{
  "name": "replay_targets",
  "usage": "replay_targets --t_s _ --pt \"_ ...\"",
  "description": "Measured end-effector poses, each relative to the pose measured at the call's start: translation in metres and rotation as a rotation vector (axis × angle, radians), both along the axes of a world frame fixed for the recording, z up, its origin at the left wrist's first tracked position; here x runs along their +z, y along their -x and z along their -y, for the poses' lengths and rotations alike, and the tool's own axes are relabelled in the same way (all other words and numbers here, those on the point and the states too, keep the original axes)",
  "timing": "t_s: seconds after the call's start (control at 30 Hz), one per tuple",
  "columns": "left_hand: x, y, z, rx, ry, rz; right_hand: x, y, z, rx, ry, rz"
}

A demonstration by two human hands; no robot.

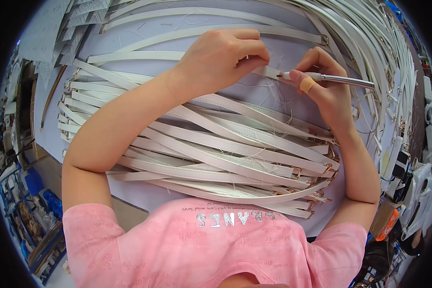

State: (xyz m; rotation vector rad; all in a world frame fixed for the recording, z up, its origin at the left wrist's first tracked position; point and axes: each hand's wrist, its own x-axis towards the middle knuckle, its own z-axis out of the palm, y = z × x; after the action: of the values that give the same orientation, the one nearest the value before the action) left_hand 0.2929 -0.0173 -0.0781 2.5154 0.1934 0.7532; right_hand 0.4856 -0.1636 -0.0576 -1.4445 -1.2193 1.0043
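My left hand [228, 58] is closed in a pinch at the middle of a white strap [270, 72], its fingertips meeting above it. The strap's stretch to the right of those fingers runs toward my right hand [324, 86]. That hand, with a tan bandage [307, 85] round its thumb, is closed on a slim white-and-silver pen [343, 79]. The pen's dark tip points left and is at the strap; I cannot tell whether it touches. Loose threads [276, 93] lie just below the tip.
A wide pile of white buckled straps [225, 139] lies between my arms and my body. More straps [369, 43] hang in a thick bundle at the far right. Patterned sheets [41, 29] are at the far left. Loose threads lie on the pale table [158, 31].
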Motion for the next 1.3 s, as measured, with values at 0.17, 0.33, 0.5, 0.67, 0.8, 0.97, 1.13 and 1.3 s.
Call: replay_targets --t_s 0.17,0.33,0.5,0.67,0.8,0.97,1.13,1.3 --pt "0.001 -0.001 0.003 -0.046 0.049 0.010 0.000 0.002 0.000 -0.001 -0.002 -0.009" --pt "0.001 -0.002 0.003 -0.037 0.029 0.044 0.001 0.001 0.000 0.006 0.010 0.053" --pt "0.003 -0.002 0.003 -0.038 0.054 0.037 0.001 0.002 -0.001 0.007 0.016 0.052" --pt "0.012 0.001 -0.001 0.015 0.214 -0.002 0.003 -0.002 -0.001 0.026 0.046 0.092" --pt "0.015 0.012 0.001 -0.120 -0.173 -0.103 0.000 -0.009 -0.003 -0.070 0.040 -0.346" --pt "0.016 0.004 0.021 -0.035 -0.486 -0.203 0.003 -0.014 -0.010 -0.103 -0.228 -0.556" --pt "0.009 -0.002 0.018 -0.023 -0.114 -0.117 0.002 -0.014 -0.013 0.017 -0.210 -0.498" --pt "0.014 0.001 0.007 -0.073 0.458 -0.212 -0.002 -0.010 -0.012 0.046 -0.084 -0.369"
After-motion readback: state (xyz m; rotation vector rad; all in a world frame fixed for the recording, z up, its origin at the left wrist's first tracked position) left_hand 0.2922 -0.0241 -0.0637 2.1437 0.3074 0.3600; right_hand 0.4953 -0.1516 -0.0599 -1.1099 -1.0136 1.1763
